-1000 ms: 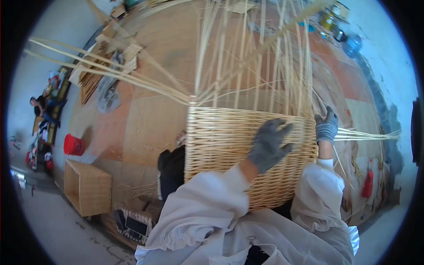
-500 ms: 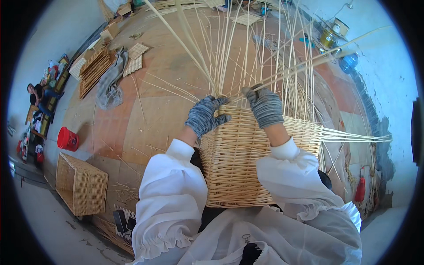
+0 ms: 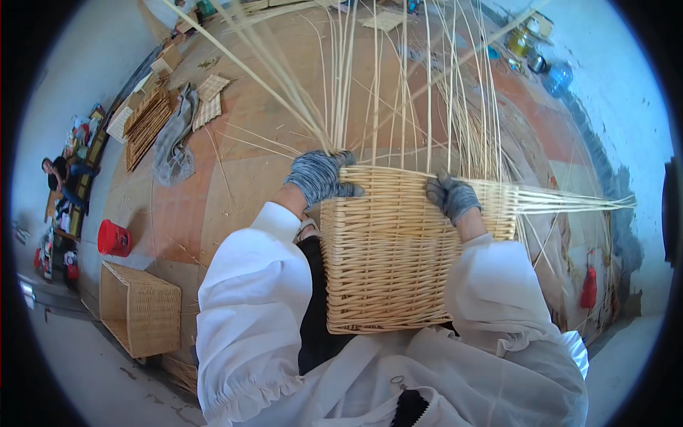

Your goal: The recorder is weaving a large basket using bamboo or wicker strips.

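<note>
A half-woven wicker basket (image 3: 388, 249) of pale rods leans against my lap, its woven side toward me. Long upright rods (image 3: 404, 107) fan out from its far edge, some blurred by motion. My left hand (image 3: 316, 178), in a grey knitted glove, is closed around the basket's far left corner, where several long rods (image 3: 295, 110) emerge. Its thumb lies over the woven side. My right hand (image 3: 453, 197), gloved alike, has its fingers curled over the far edge, right of the middle. Another bunch of rods (image 3: 576, 201) sticks out from the right corner.
At left stand a second wicker basket (image 3: 153, 313), tipped on its side, and a red bucket (image 3: 114, 238). Grey cloth (image 3: 176, 139) lies beside stacked brown woven panels (image 3: 147, 127). Someone (image 3: 62, 174) sits by the left wall. A blue water bottle (image 3: 557, 78) is at the right wall.
My right hand has let go of the long rods it held above the corner and moved right and down onto the basket's edge. My left hand still grips the left corner.
</note>
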`<state>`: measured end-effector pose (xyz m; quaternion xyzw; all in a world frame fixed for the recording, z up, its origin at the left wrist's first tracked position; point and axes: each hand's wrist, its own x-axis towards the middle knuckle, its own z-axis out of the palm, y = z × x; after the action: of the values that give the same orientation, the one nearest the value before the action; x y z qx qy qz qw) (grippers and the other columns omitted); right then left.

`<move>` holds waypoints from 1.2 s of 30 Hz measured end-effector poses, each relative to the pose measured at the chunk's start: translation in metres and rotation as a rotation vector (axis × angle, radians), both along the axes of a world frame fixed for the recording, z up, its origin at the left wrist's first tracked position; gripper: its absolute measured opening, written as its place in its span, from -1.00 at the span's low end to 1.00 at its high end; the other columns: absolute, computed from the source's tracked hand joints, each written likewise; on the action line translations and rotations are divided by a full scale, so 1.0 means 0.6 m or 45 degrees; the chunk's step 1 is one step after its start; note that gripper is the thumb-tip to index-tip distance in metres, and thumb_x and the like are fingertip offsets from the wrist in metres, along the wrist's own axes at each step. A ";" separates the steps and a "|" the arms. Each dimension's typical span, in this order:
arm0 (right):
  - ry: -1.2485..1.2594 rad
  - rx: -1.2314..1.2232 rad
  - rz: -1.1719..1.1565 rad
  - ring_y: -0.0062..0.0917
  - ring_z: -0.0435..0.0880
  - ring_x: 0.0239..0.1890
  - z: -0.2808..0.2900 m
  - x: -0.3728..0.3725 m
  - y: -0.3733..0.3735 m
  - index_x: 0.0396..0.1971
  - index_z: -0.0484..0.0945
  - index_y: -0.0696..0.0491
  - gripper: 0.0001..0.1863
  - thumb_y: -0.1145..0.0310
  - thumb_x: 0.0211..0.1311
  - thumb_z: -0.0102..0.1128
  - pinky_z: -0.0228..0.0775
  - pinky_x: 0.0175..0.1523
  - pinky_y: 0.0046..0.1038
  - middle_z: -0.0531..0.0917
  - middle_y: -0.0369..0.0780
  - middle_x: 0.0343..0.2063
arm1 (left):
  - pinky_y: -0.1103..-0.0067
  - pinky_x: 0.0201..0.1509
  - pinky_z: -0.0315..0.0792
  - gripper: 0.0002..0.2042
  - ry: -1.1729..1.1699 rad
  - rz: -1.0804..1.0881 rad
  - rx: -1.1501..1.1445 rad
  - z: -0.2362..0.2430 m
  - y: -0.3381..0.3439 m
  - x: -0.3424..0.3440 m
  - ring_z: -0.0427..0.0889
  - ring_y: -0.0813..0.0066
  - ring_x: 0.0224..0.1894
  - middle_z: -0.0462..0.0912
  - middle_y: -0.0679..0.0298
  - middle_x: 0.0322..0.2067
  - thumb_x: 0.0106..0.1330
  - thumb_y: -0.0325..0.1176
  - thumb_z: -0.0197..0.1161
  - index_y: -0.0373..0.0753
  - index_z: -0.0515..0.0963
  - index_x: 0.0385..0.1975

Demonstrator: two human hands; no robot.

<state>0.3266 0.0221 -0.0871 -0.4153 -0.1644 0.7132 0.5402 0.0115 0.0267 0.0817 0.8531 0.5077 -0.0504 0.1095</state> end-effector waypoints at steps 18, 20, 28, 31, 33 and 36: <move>-2.105 0.632 0.142 -0.18 0.57 -0.27 0.145 -0.096 0.227 -0.11 0.38 0.10 -0.60 0.40 -0.01 0.16 0.45 -0.26 -0.30 0.55 -0.05 -0.21 | 0.15 0.29 -0.20 -0.28 -0.001 0.470 0.283 -0.097 -0.056 0.163 0.23 0.05 0.15 0.37 -0.04 -0.03 -0.07 0.28 0.17 0.03 0.37 0.10; -0.492 0.686 -0.542 -0.43 0.55 -0.43 0.101 -0.039 0.089 -0.19 0.39 0.09 -0.71 0.46 0.03 0.12 0.45 -0.34 -0.46 0.54 -0.20 -0.41 | 0.15 0.29 -0.20 -0.32 -0.050 0.465 0.605 -0.117 -0.079 0.152 0.22 0.04 0.15 0.36 -0.04 -0.02 -0.06 0.24 0.21 0.01 0.41 0.06; -2.060 1.403 -0.441 -0.40 0.51 -0.46 0.027 0.074 0.183 0.00 0.30 0.10 -0.57 0.47 0.08 0.10 0.44 -0.34 -0.43 0.51 -0.18 -0.43 | 0.16 0.26 -0.07 -0.22 0.205 0.160 0.027 -0.090 -0.018 0.347 0.29 0.19 0.13 0.43 0.13 -0.01 -0.01 0.34 0.05 0.06 0.19 0.21; -1.777 1.023 -0.608 -0.37 0.52 -0.48 0.070 0.066 0.169 0.00 0.29 0.13 -0.57 0.45 0.10 0.11 0.44 -0.37 -0.39 0.51 -0.17 -0.47 | 0.16 0.26 -0.08 -0.24 0.187 0.287 0.006 -0.113 -0.018 0.334 0.30 0.18 0.11 0.44 0.12 -0.03 -0.01 0.32 0.08 0.04 0.23 0.19; -0.831 0.552 -0.713 -0.43 0.52 -0.52 0.056 0.116 0.079 -0.09 0.32 0.15 -0.67 0.45 0.13 0.09 0.44 -0.43 -0.41 0.51 -0.19 -0.50 | 0.16 0.26 -0.07 -0.25 0.110 0.267 0.035 -0.136 -0.032 0.340 0.31 0.18 0.11 0.44 0.13 -0.04 -0.01 0.31 0.09 0.03 0.25 0.18; -0.348 0.606 -0.683 -0.52 0.52 -0.52 0.003 0.151 -0.013 -0.22 0.36 0.14 -0.79 0.45 0.15 0.08 0.45 -0.40 -0.46 0.49 -0.21 -0.53 | 0.08 0.25 -0.10 -0.35 -0.219 -0.018 0.870 -0.145 -0.042 0.347 0.33 0.23 0.11 0.46 0.12 -0.04 0.05 0.17 0.16 0.04 0.30 0.15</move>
<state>0.4172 0.0145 -0.0853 -0.3977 -0.2813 0.4264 0.7621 0.2195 0.0018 -0.0052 0.8450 0.4784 0.1935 -0.1402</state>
